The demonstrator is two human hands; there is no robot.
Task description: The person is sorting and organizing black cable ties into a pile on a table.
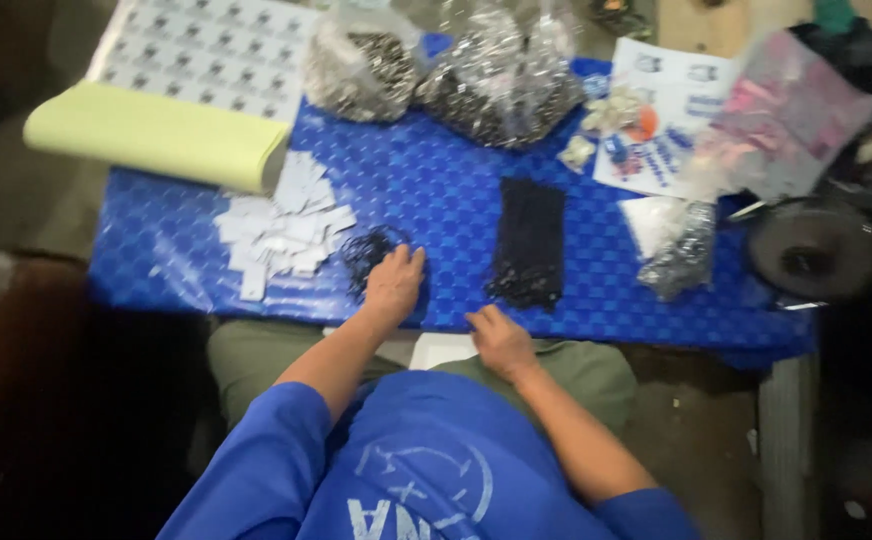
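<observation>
My left hand (394, 282) lies palm down on the blue patterned tablecloth (436, 190), its fingertips touching a small tangle of black cords (368, 250). My right hand (498, 338) rests at the table's near edge, fingers curled. Blur hides whether it holds anything. Just beyond it lies a long dark bundle of black cords (528, 242). A heap of small white paper tags (281, 228) sits to the left of my left hand.
A pale yellow paper roll (156, 132) and a printed sheet of labels (211, 45) lie at the back left. Two clear bags of dark small parts (501, 75) stand at the back, with printed papers and plastic bags (756, 125) at the right. A dark round object (816, 250) is at the right edge.
</observation>
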